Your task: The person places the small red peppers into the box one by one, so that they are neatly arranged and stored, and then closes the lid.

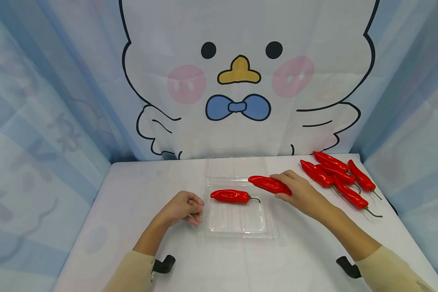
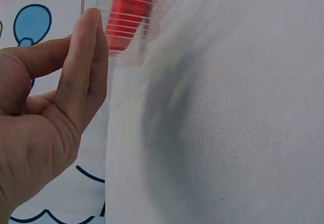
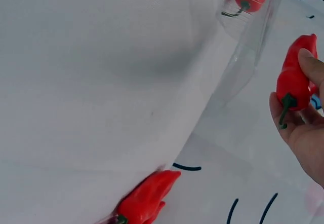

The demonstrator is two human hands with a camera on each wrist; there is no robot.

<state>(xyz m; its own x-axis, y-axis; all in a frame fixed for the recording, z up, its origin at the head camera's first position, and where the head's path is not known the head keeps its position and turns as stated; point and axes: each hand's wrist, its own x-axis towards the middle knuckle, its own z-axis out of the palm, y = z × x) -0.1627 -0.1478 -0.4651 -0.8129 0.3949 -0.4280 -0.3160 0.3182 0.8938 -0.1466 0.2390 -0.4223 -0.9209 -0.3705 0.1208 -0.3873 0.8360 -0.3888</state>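
A clear plastic box [image 1: 237, 221] lies on the table with its lid [image 1: 235, 167] folded back behind it. Inside sits one red chili pepper [image 1: 230, 196], its green stem pointing right. My right hand [image 1: 301, 192] grips another red chili pepper [image 1: 268, 184] above the box's back right corner. In the right wrist view, the thumb presses on this pepper [image 3: 293, 77] and its green stem hangs down past the fingers. At the box's left wall, my left hand [image 1: 184, 208] has loosely bent fingers and holds no pepper; its fingertips are right at the wall in the left wrist view.
Several more red chili peppers [image 1: 350, 196] lie in a loose pile at the table's back right. A curtain with a cartoon bird [image 1: 237, 134] hangs behind the white table [image 1: 142, 182], and blue curtains [image 1: 40, 162] flank both sides.
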